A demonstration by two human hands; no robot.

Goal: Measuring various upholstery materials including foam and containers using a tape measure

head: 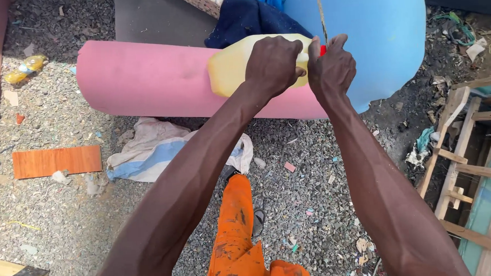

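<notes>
- Left hand (272, 65) clenched over the top of a pale yellow plastic jug (237, 69), grip wrapped round what looks like its handle; jug held in the air, well above the gravel ground (67, 217).
- Right hand (332, 68) closed at the jug's neck end, fingers pinched round a small red cap (323, 50), only a sliver of red showing between the two hands.
- Key relation: jug's long axis roughly level, body running out to the left of the left grip, neck and cap pointing right into the right grip; right hand nearer the cap, left hand nearer the body.
- Jug translucent, smooth-walled, rounded at the corners; contents not readable through the plastic.
- Just behind the grips: a pink foam roll (155, 81), soft matt surface, lying crosswise; to its right, behind the right grip, a blue foam sheet (384, 27), curved and upright.
- Thin cord or stick (321, 13) rising straight up from the right grip, across the blue foam.
- Dark blue cloth (246, 19) bunched above the jug.
- Below the arms: orange trousers (236, 238), stained; a crumpled white and blue cloth (152, 150) on the gravel.
- Far left of the grips: a flat orange-brown board (56, 161); far right, a bare wooden frame (462, 161).
</notes>
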